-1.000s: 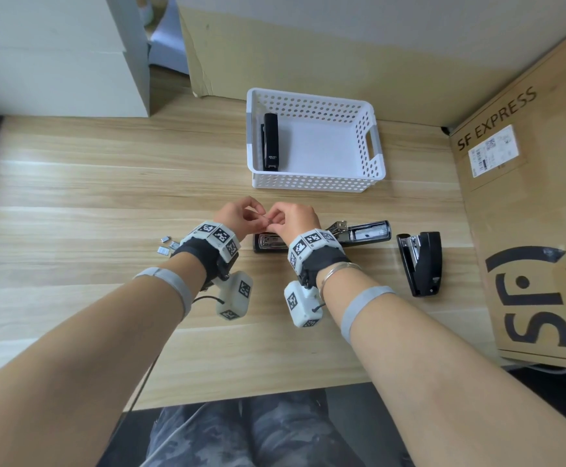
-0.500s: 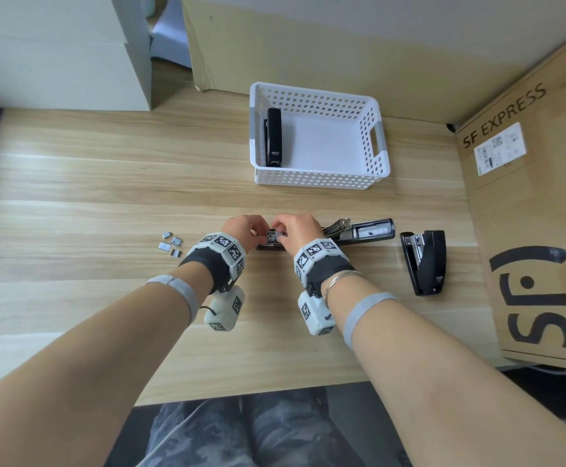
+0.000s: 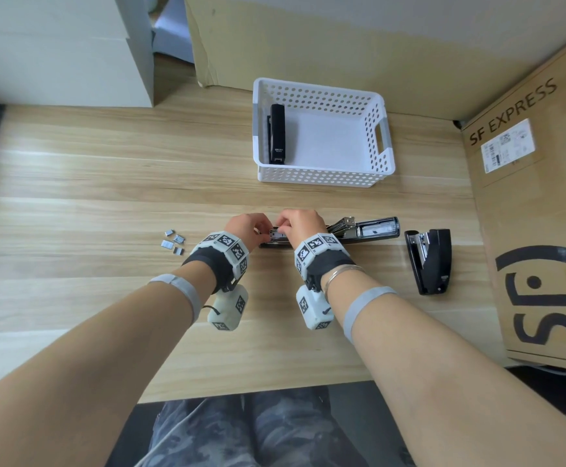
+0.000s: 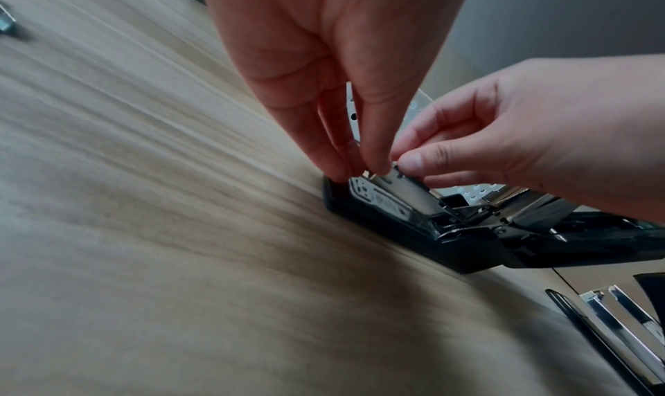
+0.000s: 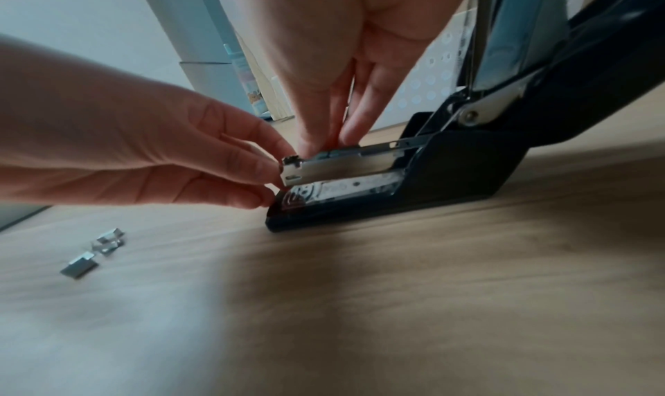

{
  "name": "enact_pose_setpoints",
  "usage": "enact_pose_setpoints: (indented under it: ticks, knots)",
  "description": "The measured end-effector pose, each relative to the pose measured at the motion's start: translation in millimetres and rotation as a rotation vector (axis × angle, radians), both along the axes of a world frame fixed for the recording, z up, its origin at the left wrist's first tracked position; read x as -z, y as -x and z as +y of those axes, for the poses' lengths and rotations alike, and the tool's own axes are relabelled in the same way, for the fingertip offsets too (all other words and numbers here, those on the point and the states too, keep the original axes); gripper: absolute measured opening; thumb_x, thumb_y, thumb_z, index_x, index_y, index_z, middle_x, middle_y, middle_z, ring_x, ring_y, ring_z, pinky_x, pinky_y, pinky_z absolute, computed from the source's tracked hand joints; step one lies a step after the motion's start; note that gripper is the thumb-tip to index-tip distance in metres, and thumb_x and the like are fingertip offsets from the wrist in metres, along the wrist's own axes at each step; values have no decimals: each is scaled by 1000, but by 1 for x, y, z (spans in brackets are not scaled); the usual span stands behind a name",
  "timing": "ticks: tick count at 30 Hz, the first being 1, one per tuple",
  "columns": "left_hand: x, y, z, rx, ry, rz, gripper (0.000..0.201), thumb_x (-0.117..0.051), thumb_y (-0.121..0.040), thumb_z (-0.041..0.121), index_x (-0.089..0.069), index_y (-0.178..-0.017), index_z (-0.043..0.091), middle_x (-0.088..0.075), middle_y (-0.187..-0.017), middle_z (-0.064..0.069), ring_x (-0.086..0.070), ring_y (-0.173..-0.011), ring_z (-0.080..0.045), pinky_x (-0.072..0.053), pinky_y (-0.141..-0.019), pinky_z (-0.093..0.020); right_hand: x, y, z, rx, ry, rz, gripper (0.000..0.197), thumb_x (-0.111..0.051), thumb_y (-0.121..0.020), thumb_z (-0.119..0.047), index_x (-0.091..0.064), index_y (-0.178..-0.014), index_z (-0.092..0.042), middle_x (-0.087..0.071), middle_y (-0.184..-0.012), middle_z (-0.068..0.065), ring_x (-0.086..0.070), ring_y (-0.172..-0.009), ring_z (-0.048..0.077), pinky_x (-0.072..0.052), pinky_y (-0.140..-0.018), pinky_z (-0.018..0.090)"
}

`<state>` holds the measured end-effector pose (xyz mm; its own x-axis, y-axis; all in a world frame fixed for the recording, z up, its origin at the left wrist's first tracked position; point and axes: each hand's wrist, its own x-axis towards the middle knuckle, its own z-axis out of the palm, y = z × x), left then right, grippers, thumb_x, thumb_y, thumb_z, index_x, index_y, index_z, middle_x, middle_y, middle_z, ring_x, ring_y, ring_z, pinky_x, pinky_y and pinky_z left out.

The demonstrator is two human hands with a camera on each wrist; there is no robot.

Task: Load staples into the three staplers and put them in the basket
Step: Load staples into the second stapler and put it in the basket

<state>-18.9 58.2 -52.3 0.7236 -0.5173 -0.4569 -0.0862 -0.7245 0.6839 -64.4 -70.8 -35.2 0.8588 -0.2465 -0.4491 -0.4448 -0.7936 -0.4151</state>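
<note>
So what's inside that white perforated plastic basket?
One closed black stapler lies along the left wall of the white perforated plastic basket. Whatever is beneath the stapler is hidden.

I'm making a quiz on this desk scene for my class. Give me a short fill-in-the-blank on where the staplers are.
1. The white basket holds ____ stapler.
2. Both hands work at the opened stapler, which lies on the ____.
3. The loose staples lie to the ____ of the left hand.
4. The third stapler lies nearest the ____ hand.

Missing: one; table; left; right
</note>
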Motion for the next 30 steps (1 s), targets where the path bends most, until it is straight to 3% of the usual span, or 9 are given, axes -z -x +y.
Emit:
enact_pose_setpoints:
  ticks: [5,7,10,13,16,19,23,25,30]
  knots:
    - [0,0,0,9,-7,-5,21,-63,-83,8,-64,-104,5,-69,-107,-13,-52,-83,-15,-44,-81,-26,3,-2,4,-8,36,18,15,-65,-86,-9,-67,-101,-11,-72,-99,7,-67,-91,24,-48,-73,25]
    - [0,1,0,10,-7,-5,21,-63,-83,7,-64,-104,4,-70,-106,-13,-52,-82,-14,-42,-79,-24,1,-1,2,-1,57,37,18,-60,-86,-3,-66,-101,-12,-71,-99,8,-65,-87,24,-48,-72,24]
    - [-2,0,1,26,-16,-3,22,-61,-82,2,-64,-104,5,-70,-108,-12,-56,-82,-17,-42,-78,-21,-4,2,-4,9,88,67,32,-46,-81,6,-64,-102,-11,-70,-101,12,-66,-90,28,-55,-80,31]
    - [-6,-5,10,34,-54,-37,27,-55,-81,-3,-64,-105,6,-68,-111,-11,-64,-95,-26,-44,-79,-22,-8,5,-5,15,100,59,29,-47,-85,4,-65,-102,-11,-69,-102,12,-66,-92,29,-55,-79,31]
    - [-8,-15,27,17,-116,-71,34,-47,-81,-8,-64,-106,9,-67,-112,-9,-63,-101,-25,-45,-82,-24,-11,5,-2,37,119,18,26,-47,-89,2,-66,-102,-12,-70,-101,12,-67,-90,29,-56,-76,32]
    - [-9,-27,49,-17,-201,-109,41,-44,-79,-10,-63,-109,11,-64,-117,-8,-60,-107,-26,-46,-86,-26,-16,6,-1,42,121,1,37,-39,-86,11,-64,-104,-11,-68,-103,13,-66,-90,30,-57,-77,35]
    - [-7,-35,74,-78,-382,-174,47,-41,-80,-12,-60,-113,16,-53,-125,-11,-45,-118,-32,-46,-98,-40,-18,7,-2,36,127,6,41,-37,-83,14,-63,-104,-10,-67,-105,14,-65,-92,31,-55,-77,35]
    - [-4,-36,83,-135,-451,-168,46,-37,-82,-11,-58,-113,16,-48,-127,-12,-38,-120,-35,-45,-97,-43,-16,7,-2,37,130,7,39,-39,-83,13,-63,-103,-10,-67,-105,13,-66,-92,30,-56,-78,36]
    - [8,-37,97,-254,-542,-138,40,-43,-82,-7,-53,-113,16,-41,-123,-14,-38,-115,-37,-46,-88,-43,-9,8,1,37,136,3,30,-46,-88,6,-65,-102,-12,-68,-103,11,-66,-90,29,-52,-72,29]
